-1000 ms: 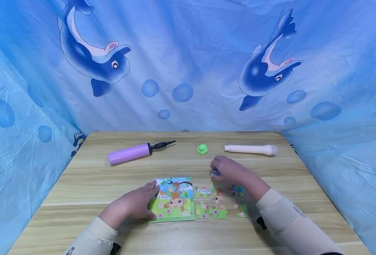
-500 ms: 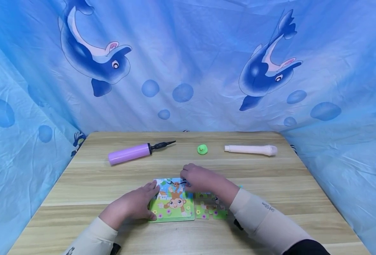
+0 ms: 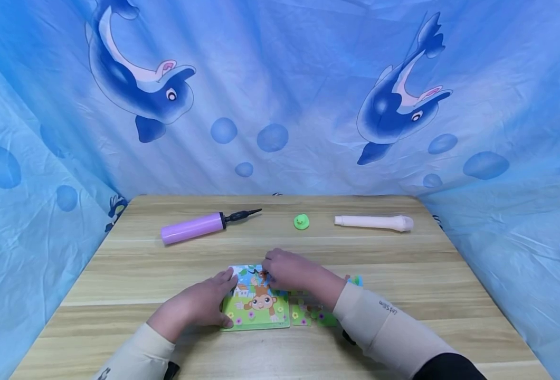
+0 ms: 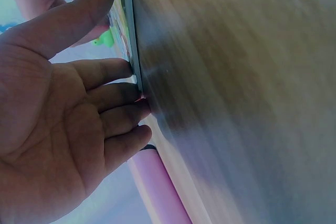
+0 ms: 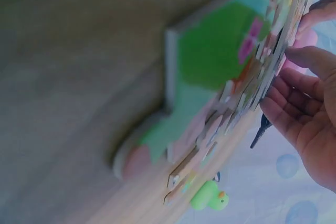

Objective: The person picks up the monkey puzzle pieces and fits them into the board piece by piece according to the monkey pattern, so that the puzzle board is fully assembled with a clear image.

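Note:
A flat puzzle board (image 3: 256,323) printed with a monkey lies on the table. My left hand (image 3: 199,303) rests along its left side, fingers stretched to the far-left corner and thumb at the near-left one; in the left wrist view its fingertips touch the board's edge. Over the far-right part of the board my right hand (image 3: 291,269) bends its fingertips down to a puzzle piece, which they mostly hide. Several loose puzzle pieces (image 3: 301,315) lie right of the board, partly under the right forearm. One green piece (image 5: 210,61) looms close in the right wrist view.
Along the back of the table lie a purple hand pump (image 3: 194,228) with a black nozzle, a small green duck (image 3: 301,221) and a white stick (image 3: 372,222) with a translucent rounded end. Behind hangs a blue dolphin-print curtain (image 3: 251,79).
My right hand has carried a blue puzzle piece from beyond the loose pieces leftward to the board's far-right part, then shifted slightly further left. The left hand stays in place.

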A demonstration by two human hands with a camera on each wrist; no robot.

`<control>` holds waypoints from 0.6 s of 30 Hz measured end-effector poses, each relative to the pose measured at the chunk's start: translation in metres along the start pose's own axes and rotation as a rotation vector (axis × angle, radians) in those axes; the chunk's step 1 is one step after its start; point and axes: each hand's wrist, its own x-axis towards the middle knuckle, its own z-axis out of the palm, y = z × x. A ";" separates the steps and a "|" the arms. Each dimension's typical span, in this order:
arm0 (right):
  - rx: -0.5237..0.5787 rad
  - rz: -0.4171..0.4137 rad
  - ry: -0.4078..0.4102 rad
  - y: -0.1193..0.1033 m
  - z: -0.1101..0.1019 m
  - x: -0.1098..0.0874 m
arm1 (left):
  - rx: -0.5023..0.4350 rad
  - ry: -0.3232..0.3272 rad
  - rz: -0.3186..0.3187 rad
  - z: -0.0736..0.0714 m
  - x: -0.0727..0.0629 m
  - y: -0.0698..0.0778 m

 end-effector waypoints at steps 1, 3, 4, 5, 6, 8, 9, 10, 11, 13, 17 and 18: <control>-0.005 0.002 0.004 -0.001 0.000 -0.001 | -0.001 -0.001 -0.001 0.000 0.000 0.000; -0.017 0.007 0.010 -0.004 0.000 -0.001 | -0.005 -0.002 -0.003 -0.001 0.000 0.000; -0.027 0.008 0.013 -0.005 -0.001 -0.001 | -0.006 -0.002 -0.004 -0.001 0.000 0.000; -0.035 0.009 0.016 -0.006 -0.001 -0.002 | -0.006 -0.004 -0.005 -0.001 0.000 0.000; -0.044 0.007 0.018 -0.007 -0.001 -0.002 | -0.007 -0.005 -0.006 -0.002 0.000 -0.001; -0.064 0.001 0.021 -0.009 -0.002 -0.001 | -0.007 -0.006 -0.008 -0.002 0.000 -0.001; -0.071 0.000 0.023 -0.009 -0.002 -0.001 | -0.006 -0.008 -0.009 -0.002 0.000 -0.001; -0.079 -0.001 0.025 -0.010 -0.003 -0.001 | -0.004 -0.008 -0.010 -0.002 0.001 -0.001; -0.085 -0.002 0.027 -0.010 -0.003 -0.001 | -0.004 -0.009 -0.010 -0.002 0.001 -0.001; -0.092 -0.004 0.030 -0.011 -0.004 -0.001 | -0.003 -0.010 -0.009 -0.003 0.000 -0.001; -0.049 -0.006 0.032 -0.008 -0.002 -0.001 | -0.007 -0.008 -0.007 -0.003 0.000 -0.001; -0.022 -0.010 0.033 -0.006 -0.002 -0.002 | -0.008 -0.007 -0.006 -0.003 0.000 -0.001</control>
